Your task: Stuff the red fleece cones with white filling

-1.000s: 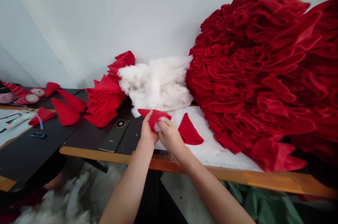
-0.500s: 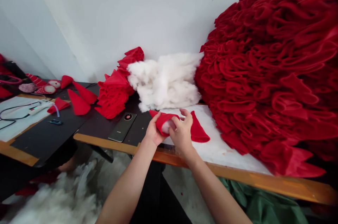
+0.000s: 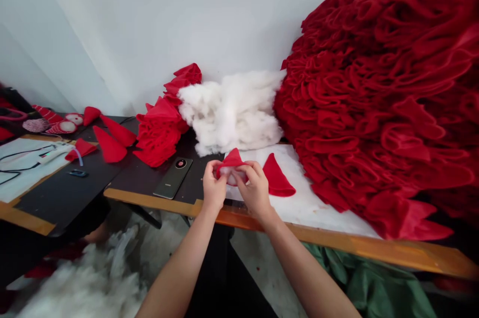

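Observation:
A red felt cone hat (image 3: 233, 158) with white stuffing (image 3: 232, 177) showing in its mouth is held between both hands, its tip pointing away from me. My left hand (image 3: 214, 185) is closed on the left side of its rim. My right hand (image 3: 256, 188) grips the right side, thumb at the stuffing. A second red cone (image 3: 277, 178) lies flat just right of my right hand, on a white sheet (image 3: 318, 213). Beyond my hands sits a heap of white fibre stuffing (image 3: 232, 113).
A huge pile of red cones (image 3: 374, 98) rises at the right. Left are a phone (image 3: 173, 178), a smaller red stack (image 3: 160, 133) and loose red cones (image 3: 110, 144). A wooden table edge (image 3: 149, 199) runs in front; more stuffing (image 3: 90, 278) lies below left.
The cone has turned from pointing left to pointing away from me. My right hand has moved from reaching at its opening to gripping the rim, and my left hand has shifted along the edge.

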`<state>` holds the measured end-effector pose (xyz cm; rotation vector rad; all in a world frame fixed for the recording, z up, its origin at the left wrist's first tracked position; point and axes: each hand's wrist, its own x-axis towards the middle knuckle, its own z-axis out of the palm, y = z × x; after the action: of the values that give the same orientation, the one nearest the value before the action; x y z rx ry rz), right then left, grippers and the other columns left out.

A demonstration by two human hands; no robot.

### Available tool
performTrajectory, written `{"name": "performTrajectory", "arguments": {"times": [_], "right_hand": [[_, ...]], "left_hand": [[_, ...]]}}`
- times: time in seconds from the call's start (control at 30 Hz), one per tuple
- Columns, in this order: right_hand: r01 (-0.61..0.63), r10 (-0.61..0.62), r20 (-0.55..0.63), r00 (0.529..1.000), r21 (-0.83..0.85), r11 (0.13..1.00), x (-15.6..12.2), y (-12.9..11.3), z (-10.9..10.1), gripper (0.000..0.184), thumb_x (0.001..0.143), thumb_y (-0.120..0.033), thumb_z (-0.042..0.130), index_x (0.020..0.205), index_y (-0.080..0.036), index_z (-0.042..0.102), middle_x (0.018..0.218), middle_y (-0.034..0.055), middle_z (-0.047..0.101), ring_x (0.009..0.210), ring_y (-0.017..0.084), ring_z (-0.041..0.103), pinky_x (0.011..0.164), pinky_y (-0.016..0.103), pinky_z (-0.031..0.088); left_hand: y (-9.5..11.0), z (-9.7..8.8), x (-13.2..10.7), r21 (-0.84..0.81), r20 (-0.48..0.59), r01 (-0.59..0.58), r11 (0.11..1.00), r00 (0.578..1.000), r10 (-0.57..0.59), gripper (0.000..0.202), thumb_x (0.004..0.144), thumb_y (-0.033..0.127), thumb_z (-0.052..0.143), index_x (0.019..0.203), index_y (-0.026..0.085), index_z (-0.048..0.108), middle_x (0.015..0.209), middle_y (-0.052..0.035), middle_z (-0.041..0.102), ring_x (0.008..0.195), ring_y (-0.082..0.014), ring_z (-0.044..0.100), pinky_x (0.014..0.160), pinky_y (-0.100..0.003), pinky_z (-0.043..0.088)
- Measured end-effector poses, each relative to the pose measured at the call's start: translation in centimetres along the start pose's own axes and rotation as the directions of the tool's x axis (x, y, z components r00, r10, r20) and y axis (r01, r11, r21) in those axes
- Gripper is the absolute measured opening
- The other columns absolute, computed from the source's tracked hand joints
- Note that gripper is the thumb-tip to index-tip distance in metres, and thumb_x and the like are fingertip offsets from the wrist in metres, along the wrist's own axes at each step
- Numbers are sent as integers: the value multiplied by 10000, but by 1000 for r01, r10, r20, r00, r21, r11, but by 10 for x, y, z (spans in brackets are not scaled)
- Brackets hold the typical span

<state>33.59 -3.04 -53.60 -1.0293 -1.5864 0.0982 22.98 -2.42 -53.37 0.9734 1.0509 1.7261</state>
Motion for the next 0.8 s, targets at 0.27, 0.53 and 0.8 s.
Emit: {"name": "performTrajectory", "arguments": {"times": [0.27, 0.53, 0.8], "right_hand": [[-344, 348, -35, 937, 94, 934, -1, 13, -5, 276, 687, -196, 475, 948, -183, 562, 809, 45, 606, 674, 194, 571, 636, 323, 494], [-349, 361, -86, 928, 127, 928, 0, 8, -5, 257, 671, -262, 499, 903, -177, 568, 894, 87, 601, 828, 234, 568, 752, 371, 482], [-681, 673, 140, 727, 276, 678, -10, 16, 0, 426, 565, -256, 492, 979, -171, 544, 790, 20, 605, 678, 194, 553, 627, 301, 458]], "left_hand": [[-3, 0, -10, 183, 78, -241, 953, 970, 231, 294, 597, -91, 496, 625, 200, 523, 671, 32, 490, 673, -138, 436, 666, -202, 324], [-14, -2, -8, 218, -21, -231, 948, 970, 241, 286, 652, -25, 572, 812, 212, 580, 798, 18, 543, 745, -140, 485, 728, -218, 367], [-21, -6, -14, 225, 38, -123, 967, 992, 118, 229, 693, 96, 575, 889, 192, 505, 837, -1, 526, 753, -134, 517, 691, -242, 432]]}}
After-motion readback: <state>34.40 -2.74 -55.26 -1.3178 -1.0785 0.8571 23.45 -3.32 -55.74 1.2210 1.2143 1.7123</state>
